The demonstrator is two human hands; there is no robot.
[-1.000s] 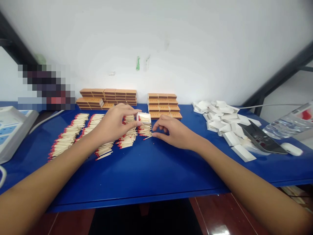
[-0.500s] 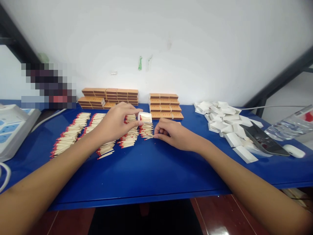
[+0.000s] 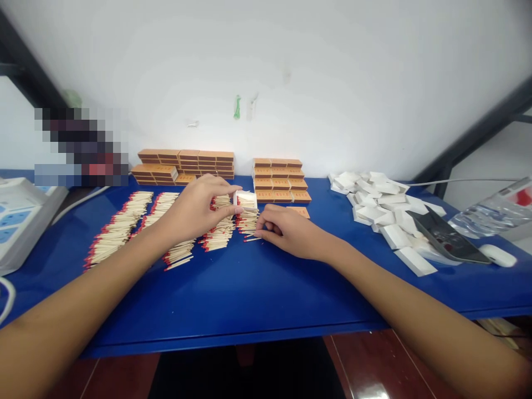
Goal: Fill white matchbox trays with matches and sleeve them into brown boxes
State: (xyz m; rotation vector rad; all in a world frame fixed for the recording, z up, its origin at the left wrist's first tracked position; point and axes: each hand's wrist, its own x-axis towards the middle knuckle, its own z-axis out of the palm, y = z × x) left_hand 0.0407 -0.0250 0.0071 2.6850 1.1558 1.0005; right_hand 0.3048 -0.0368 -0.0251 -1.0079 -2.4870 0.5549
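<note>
My left hand [image 3: 203,205] grips a small white matchbox tray [image 3: 248,198] at its left end between thumb and fingers. A few matches show inside the tray. Right in front of it lies a pile of red-tipped matches [image 3: 246,220]. My right hand [image 3: 285,228] is closed in a pinch at the right side of this pile, its fingertips at the plain end of a loose match [image 3: 250,240]. More rows of matches [image 3: 218,235] lie under and left of my left hand, partly hidden by that arm. One orange matchbox sleeve [image 3: 301,211] lies just beyond my right hand.
Stacked orange matchboxes [image 3: 280,184] stand along the wall, with another stack [image 3: 206,160] farther left. White trays [image 3: 374,205] are heaped at the right, beside a dark phone [image 3: 446,238], a white mouse [image 3: 501,256] and a plastic bottle [image 3: 492,213]. A power strip [image 3: 29,224] sits at the left.
My right hand has shifted slightly left and down against the match pile, uncovering more of the orange sleeve behind it. My left hand still holds the tray in nearly the same place.
</note>
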